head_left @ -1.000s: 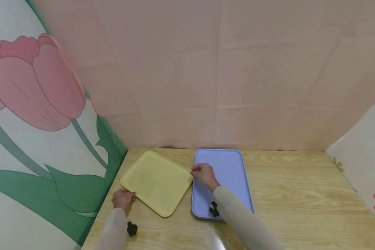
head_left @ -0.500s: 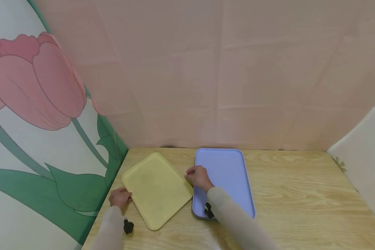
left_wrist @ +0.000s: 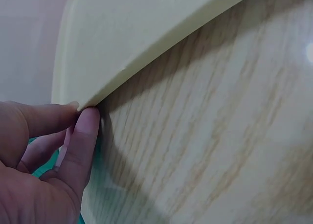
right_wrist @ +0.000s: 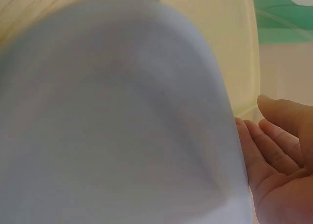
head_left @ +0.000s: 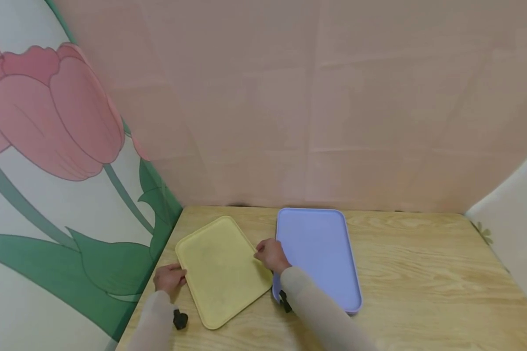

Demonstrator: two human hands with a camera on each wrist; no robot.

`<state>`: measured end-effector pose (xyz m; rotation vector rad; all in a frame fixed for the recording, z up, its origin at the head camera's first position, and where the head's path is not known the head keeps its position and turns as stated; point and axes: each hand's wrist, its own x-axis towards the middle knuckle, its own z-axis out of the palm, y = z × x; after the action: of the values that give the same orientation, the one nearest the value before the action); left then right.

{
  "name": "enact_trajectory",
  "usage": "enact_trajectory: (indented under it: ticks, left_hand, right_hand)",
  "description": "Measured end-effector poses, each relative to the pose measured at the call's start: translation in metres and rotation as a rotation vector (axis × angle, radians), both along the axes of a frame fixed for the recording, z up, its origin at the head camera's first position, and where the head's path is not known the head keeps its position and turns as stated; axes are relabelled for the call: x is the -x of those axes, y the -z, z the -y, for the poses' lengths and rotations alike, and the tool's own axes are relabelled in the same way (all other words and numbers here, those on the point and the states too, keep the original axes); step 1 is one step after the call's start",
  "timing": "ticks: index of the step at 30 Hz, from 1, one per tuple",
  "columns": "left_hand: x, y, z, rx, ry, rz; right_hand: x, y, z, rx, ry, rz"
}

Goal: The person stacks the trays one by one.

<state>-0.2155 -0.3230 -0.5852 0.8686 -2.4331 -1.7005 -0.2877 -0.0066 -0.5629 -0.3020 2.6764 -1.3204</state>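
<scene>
A yellow tray (head_left: 221, 273) lies skewed at the left end of the wooden table (head_left: 421, 273). My left hand (head_left: 172, 278) pinches its near left rim; in the left wrist view the thumb and fingers (left_wrist: 85, 128) close on the rim of the yellow tray (left_wrist: 146, 33), which casts a shadow on the wood. My right hand (head_left: 263, 252) holds the tray's right rim, next to a lavender tray (head_left: 320, 248). The right wrist view shows the lavender tray (right_wrist: 122, 116) blurred up close, with my right hand (right_wrist: 252, 119) at the edge of the yellow tray (right_wrist: 215, 53).
A wall with a painted pink tulip (head_left: 48, 112) borders the table on the left, and a plain pink wall (head_left: 312, 97) stands behind. Bare wood stretches to the right of the lavender tray. Black wrist straps (head_left: 180, 319) show on both sleeves.
The yellow tray has turned clockwise between my hands, so its long side runs more nearly parallel to the lavender tray. Both hands moved with it, the right one toward me and left.
</scene>
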Motion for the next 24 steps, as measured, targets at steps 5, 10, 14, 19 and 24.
enact_trajectory:
  ticks: [5, 10, 14, 19, 24]
  left_hand:
    - [-0.006, -0.003, -0.006, 0.002, 0.003, -0.038]
    - [-0.016, -0.004, -0.012, -0.042, -0.026, -0.046]
    - [-0.025, -0.004, -0.017, -0.070, -0.031, -0.003]
    - [-0.032, -0.001, -0.023, -0.151, -0.095, 0.022]
    - [-0.035, 0.003, -0.025, -0.210, -0.163, -0.013]
  right_hand:
    - [0.002, -0.002, 0.002, -0.051, 0.011, -0.039]
    - [0.004, -0.001, 0.003, -0.061, -0.011, -0.014]
    - [0.005, 0.000, 0.004, -0.060, -0.038, -0.014]
    - [0.006, -0.001, 0.005, -0.034, -0.062, -0.002]
    - [0.007, -0.002, 0.007, -0.009, -0.077, 0.032]
